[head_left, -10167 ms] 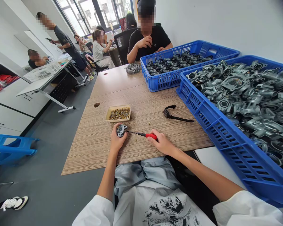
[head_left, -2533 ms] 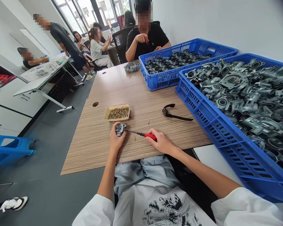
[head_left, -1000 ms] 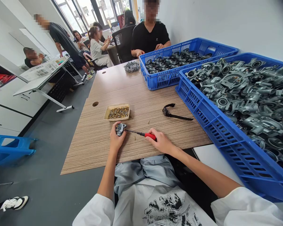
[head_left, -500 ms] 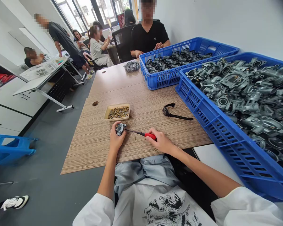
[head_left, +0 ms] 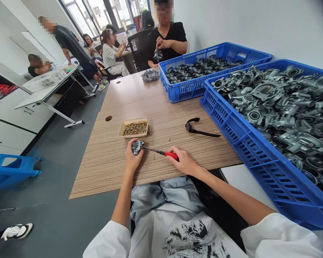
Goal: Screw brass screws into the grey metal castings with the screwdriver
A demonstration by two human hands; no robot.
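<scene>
My left hand [head_left: 132,160] is closed round a small grey metal part [head_left: 137,147] held on the wooden table [head_left: 110,157]. My right hand [head_left: 184,163] grips the red handle of a screwdriver [head_left: 161,153], whose thin shaft points left with its tip at the part. A small tan tray of brass screws [head_left: 135,128] sits just beyond the part. Two loose screws lie on the table, one under the shaft [head_left: 154,157] and one further back [head_left: 169,138].
A black strap [head_left: 197,129] lies right of the tray. Two blue crates of grey metal castings fill the right side, one near [head_left: 258,157] and one far [head_left: 188,89]. A person in black [head_left: 167,37] sits across holding a part. Other people are at the back left. A blue stool [head_left: 10,170] stands left.
My hands, the part and the screwdriver stay where they were. The person in black across the table has lifted a metal part up in both hands.
</scene>
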